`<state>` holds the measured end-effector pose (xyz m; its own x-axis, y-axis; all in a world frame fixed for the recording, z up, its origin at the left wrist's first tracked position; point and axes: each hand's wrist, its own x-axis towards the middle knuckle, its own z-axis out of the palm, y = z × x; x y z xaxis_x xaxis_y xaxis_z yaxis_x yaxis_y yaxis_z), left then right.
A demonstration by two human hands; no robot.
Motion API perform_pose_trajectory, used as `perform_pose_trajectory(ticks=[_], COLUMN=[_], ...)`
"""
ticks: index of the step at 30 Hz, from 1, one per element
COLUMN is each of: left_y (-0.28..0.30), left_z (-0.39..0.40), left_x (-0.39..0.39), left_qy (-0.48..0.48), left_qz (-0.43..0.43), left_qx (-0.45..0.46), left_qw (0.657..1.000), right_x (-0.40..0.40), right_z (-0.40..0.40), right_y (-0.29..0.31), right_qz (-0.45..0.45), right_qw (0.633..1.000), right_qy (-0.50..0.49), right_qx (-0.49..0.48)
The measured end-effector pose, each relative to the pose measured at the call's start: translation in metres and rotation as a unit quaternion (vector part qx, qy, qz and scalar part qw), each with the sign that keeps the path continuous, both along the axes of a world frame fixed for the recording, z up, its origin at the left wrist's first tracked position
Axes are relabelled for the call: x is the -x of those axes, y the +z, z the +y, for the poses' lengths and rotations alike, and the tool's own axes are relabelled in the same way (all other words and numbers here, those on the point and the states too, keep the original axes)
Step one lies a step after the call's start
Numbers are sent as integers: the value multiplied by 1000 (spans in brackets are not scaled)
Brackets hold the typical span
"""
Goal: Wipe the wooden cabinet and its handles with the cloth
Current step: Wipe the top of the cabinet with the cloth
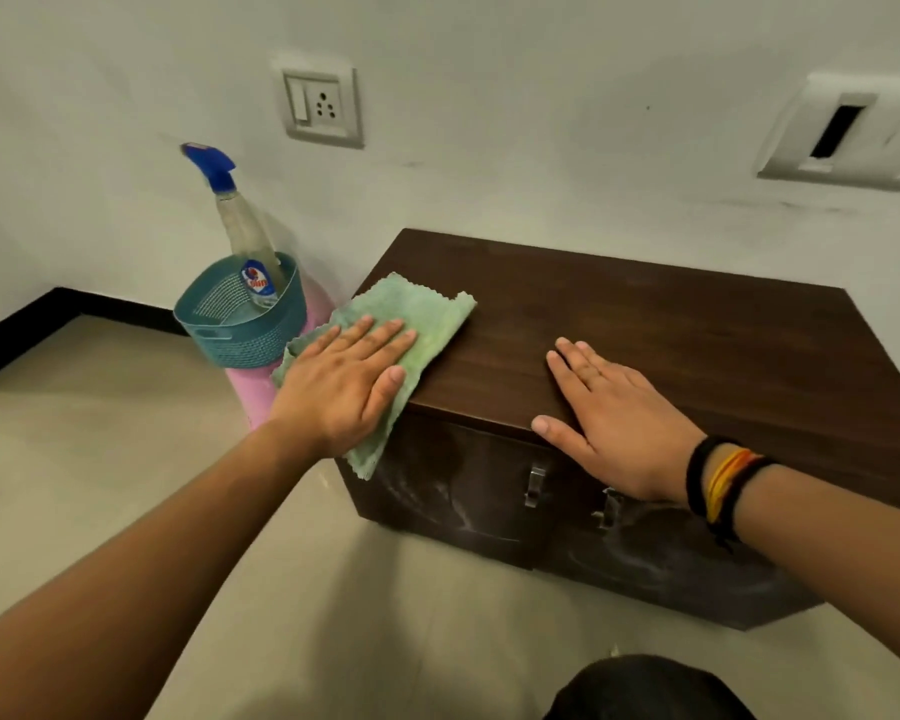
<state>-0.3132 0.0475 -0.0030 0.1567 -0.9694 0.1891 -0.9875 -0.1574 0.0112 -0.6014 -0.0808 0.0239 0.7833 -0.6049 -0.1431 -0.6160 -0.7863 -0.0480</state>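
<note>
Low against a white wall [489, 70], a dark wooden cabinet [671, 345] sits on a pale tiled floor [100, 449]. A person's left hand [344, 387] lies flat, fingers spread, pressing a green cloth [417, 314] onto the near left corner of the cabinet's top. The cloth drapes over that corner, one end hanging down in front of the cabinet's face and another edge reaching past the left side. The right hand [614, 423] rests open and palm-down on the bare top near the front edge, well apart from the cloth, gripping nothing; its thumb lies along the front lip. Black and orange-yellow bands [718, 485] circle the right wrist. Two metal handles [536, 485] stand on the cabinet's front, just below the right hand, and pale smears show across the dark doors around them. Left of the cabinet, a teal basket [240, 324] sits on a pink object [253, 392], with a clear spray bottle [245, 236] with a blue trigger leaning inside it. On the wall above are a switch and socket plate [323, 103] and, to the right, a second white plate [848, 132] with a dark slot. A black skirting strip [32, 319] runs along the wall's base at left.
</note>
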Motion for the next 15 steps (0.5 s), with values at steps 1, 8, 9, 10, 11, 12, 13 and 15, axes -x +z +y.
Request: perform_pose_trajectory(ticks=[1,8,9,10,11,12,13,15], left_y=[-2,-19,-22,-26,-31,-35,-39,-45], left_z=[3,5,4,3,2,1,0,-4], left_x=[-6,-16,-15,-12,-9,-5,1,11], left_qy=[11,73,86,102,125,154,184,227], left_qz=[2,25,24,23,26,37,54,103], left_qx=[15,126,141,162,190,221,250,301], left_qw=[1000,989,986,981,973,962,949,920], right_x=[-3,-16,-19,-21,-24,-27,-29,-32], right_z=[1,4,5,4,4,4,4,3], right_y=[0,-1,-1,-1,-1,-2,-3,-5], right_qz=[2,7,6,5,4,3,2,-4], right_qw=[1000,1000,1000,1000,1000,1000,1000,1000], right_qy=[2,10,11,14,16,19,21,25], right_qx=[2,2,2,2,3,4,6,13])
